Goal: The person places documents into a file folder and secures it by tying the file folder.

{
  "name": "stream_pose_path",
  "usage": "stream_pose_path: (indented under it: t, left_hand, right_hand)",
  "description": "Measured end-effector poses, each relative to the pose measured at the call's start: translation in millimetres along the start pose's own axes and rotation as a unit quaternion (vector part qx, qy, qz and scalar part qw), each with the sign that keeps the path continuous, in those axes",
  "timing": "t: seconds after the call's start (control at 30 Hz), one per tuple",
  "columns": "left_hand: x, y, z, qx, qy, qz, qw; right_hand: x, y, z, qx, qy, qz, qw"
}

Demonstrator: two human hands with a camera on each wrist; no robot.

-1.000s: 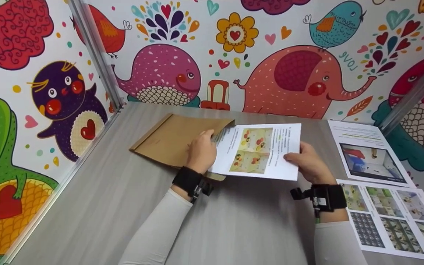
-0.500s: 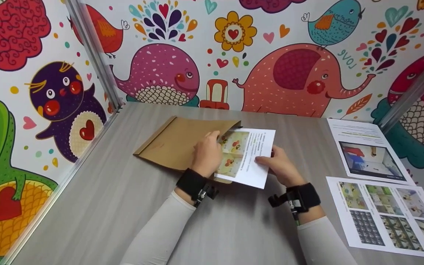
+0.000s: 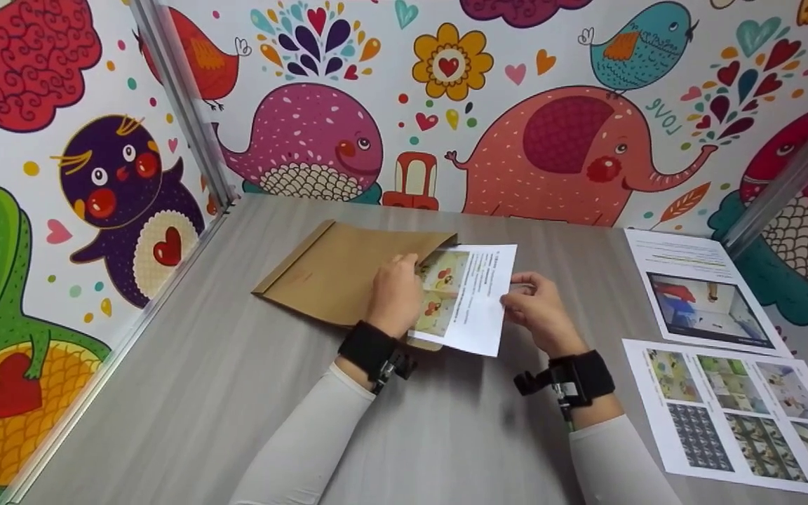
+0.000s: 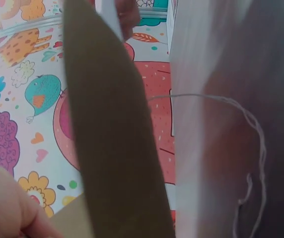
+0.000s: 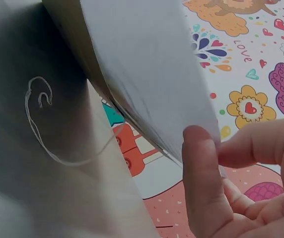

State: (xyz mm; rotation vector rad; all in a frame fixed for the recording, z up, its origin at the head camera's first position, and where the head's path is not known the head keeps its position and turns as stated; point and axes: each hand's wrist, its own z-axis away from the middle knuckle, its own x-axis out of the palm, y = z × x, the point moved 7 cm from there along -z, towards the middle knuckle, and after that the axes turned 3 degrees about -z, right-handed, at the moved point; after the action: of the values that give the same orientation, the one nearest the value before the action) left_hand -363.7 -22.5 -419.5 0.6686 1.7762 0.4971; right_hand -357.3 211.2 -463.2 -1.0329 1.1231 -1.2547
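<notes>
A brown paper envelope [image 3: 320, 270] lies tilted on the table, its mouth toward the right. My left hand [image 3: 397, 298] grips it near the mouth; the fingers' undersides are hidden. Out of the mouth sticks a stack of printed paper sheets [image 3: 477, 308], the top one with coloured pictures and text. At the stack's outer edge my right hand [image 3: 541, 315] pinches the paper sheets [image 5: 147, 59] between thumb and fingers. In the left wrist view, the brown envelope [image 4: 114, 129] blocks much of the scene. A thin pale string [image 5: 33, 124] hangs from the envelope.
Two printed sheets lie on the right of the grey table [image 3: 186, 393]: one with a large picture [image 3: 709, 308], and a nearer one with several small photos [image 3: 748, 414]. Cartoon-printed walls [image 3: 516, 56] stand behind and to the left, with metal posts [image 3: 186, 105] at the corners.
The paper stack has slid left, deeper into the envelope, and less of it shows. My right hand has moved left with it and now holds nearer the outer edge. My left hand has shifted slightly right.
</notes>
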Motion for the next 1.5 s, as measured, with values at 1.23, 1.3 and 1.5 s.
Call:
stream_pose_path:
  t: [1.23, 1.3, 1.5]
  left_hand:
    - [30.2, 26.3, 19.6, 0.025, -0.023, -0.137, 0.99]
    - [31.1, 15.7, 14.8, 0.016, -0.03, -0.15, 0.9881]
    - [36.0, -19.2, 3.3, -0.03, -0.07, -0.183, 0.9801]
  right_hand:
    - [34.3, 1.0, 5.1, -0.077, 0.011, 0.116, 0.99]
    - [30.7, 1.0, 4.9, -0.079, 0.013, 0.134, 0.988]
    - [26.2, 1.6, 4.2, -0.086, 0.014, 0.151, 0.985]
